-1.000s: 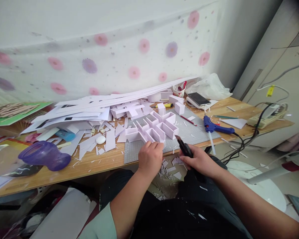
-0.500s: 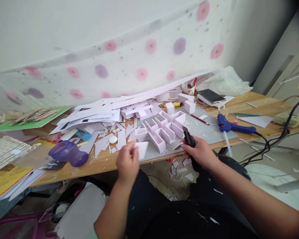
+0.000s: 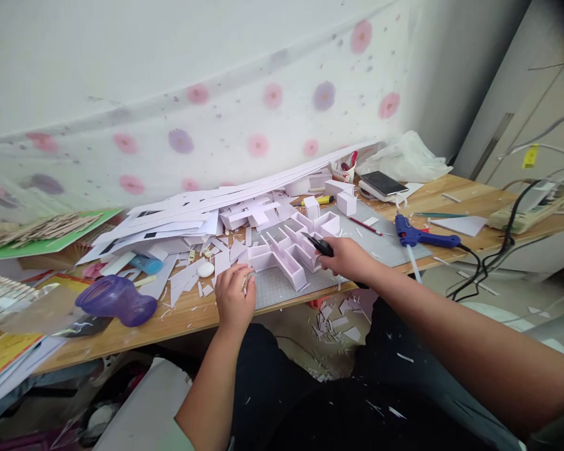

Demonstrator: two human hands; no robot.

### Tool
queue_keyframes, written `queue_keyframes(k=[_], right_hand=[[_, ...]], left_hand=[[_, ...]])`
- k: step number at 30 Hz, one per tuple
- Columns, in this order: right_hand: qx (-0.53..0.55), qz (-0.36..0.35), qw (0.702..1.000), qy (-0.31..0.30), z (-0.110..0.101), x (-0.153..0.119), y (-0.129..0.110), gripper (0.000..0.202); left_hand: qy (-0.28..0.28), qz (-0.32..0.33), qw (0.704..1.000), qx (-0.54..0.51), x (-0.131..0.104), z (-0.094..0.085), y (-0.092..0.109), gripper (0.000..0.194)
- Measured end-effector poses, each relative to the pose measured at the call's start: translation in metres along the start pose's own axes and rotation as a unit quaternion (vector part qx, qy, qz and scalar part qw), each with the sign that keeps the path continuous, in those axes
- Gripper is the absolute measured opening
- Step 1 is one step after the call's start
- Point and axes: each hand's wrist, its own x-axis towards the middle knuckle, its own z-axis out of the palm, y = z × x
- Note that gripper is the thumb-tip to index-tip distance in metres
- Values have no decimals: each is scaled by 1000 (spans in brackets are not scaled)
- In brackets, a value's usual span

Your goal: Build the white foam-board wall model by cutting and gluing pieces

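White foam-board walls are joined into a branching model [image 3: 291, 269], which lies on the grey cutting mat [image 3: 275, 291]. My left hand [image 3: 235, 297] is at the table's front edge, left of the model, fingers curled in with the thumb against them. A small pale edge shows at its fingertips; the rest of what it may hold is hidden. In my right hand [image 3: 350, 260] is a black utility knife [image 3: 323, 247], pointing left over the model's right side. A white round object [image 3: 205, 269] lies just beyond my left hand.
A blue glue gun [image 3: 418, 235] rests at the right, its cord hanging over the edge. Foam-board sheets [image 3: 169, 219] and offcuts pile up behind. A purple vessel [image 3: 122, 300] lies at left. A red pencil [image 3: 364, 225] and yellow cutter [image 3: 317, 200] lie behind the model.
My left hand has turned and the white board piece seen in it before is now mostly out of sight. My right hand has moved the knife left, over the model. The view has shifted slightly.
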Motion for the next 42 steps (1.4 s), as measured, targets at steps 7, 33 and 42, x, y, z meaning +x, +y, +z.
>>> queue_keyframes(k=[7, 33, 42], right_hand=[[-111, -29, 993, 15, 10, 6, -3, 21], [-197, -14, 979, 54, 16, 4, -5, 23], [-125, -26, 990, 62, 7, -3, -1, 12]], left_hand=[[-3, 35, 998, -48, 6, 2, 25, 14], [-275, 78, 958, -31, 51, 25, 87, 31], [-177, 71, 974, -122, 33, 19, 80, 29]])
